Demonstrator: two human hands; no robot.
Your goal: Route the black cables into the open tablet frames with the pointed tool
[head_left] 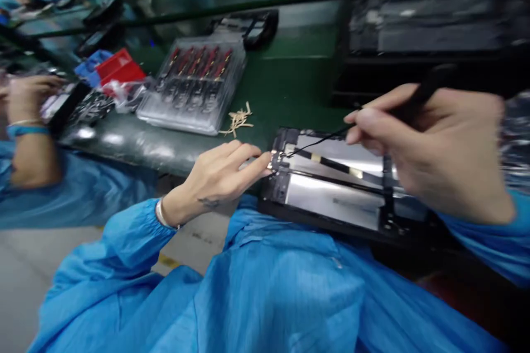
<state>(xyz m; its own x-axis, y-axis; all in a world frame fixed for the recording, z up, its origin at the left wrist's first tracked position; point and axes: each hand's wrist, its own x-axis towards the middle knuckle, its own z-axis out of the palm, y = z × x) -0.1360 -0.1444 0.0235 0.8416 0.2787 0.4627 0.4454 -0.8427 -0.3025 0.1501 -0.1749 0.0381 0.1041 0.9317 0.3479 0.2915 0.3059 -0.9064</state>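
Note:
An opened tablet [331, 201] lies at the bench's front edge, with silver battery cells and a black flex cable [331, 164] inside. My left hand [226, 174] has its thumb and index finger closed at the tablet's left end, beside a small metallic part [274, 159]. Whether they pinch that part or only the edge is hard to see. Above the right side, my right hand [430, 143] grips a dark, slim tool [430, 88], which looks like tweezers. A thin black line runs from its fingertips to the board near my left fingers.
A clear plastic tray [186, 121] with red and black parts stands at the left, beside pale thin strips [240, 120]. Further left are a red bin [120, 69] and a co-worker's arm [31, 127]. A black tray [422, 33] with tablet bodies stands at the back right.

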